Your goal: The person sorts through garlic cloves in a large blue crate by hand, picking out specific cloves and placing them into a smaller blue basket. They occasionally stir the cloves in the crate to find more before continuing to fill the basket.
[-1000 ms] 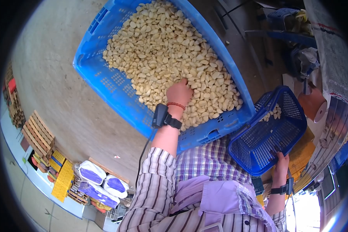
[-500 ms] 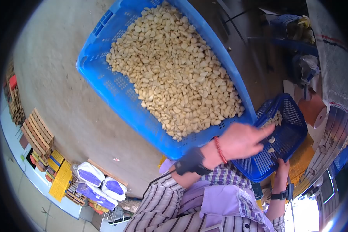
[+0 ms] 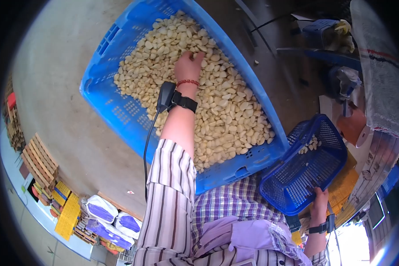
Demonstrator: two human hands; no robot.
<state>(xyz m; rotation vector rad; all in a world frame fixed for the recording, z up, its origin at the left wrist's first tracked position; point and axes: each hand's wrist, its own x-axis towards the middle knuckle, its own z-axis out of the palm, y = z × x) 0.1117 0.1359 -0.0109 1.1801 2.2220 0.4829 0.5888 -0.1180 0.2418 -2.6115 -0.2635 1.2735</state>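
A large blue plastic crate [image 3: 106, 95] holds a heap of pale peeled garlic cloves [image 3: 226, 119]. My left hand [image 3: 188, 68], with a red braided bracelet and a black strap device at the wrist, reaches into the upper part of the heap. Its fingers are curled down among the cloves, and whatever they grip is hidden. At the right, my right hand [image 3: 320, 200] grips the near rim of a smaller dark blue mesh basket [image 3: 292, 188], which sits tilted beside the crate. A small group of cloves [image 3: 312, 145] lies at the basket's far end.
An orange-brown roll [image 3: 354, 126] and a grey cloth [image 3: 381, 84] lie right of the basket. A yellow crate [image 3: 343, 181] is under its right side. Wooden pallets [image 3: 40, 157] and white-and-purple sacks [image 3: 104, 208] stand far left on the concrete floor [image 3: 57, 80].
My left hand has moved from over the small basket up and left into the garlic heap. Cloves that lay mid-basket are now mostly at its far end. My right hand keeps its hold.
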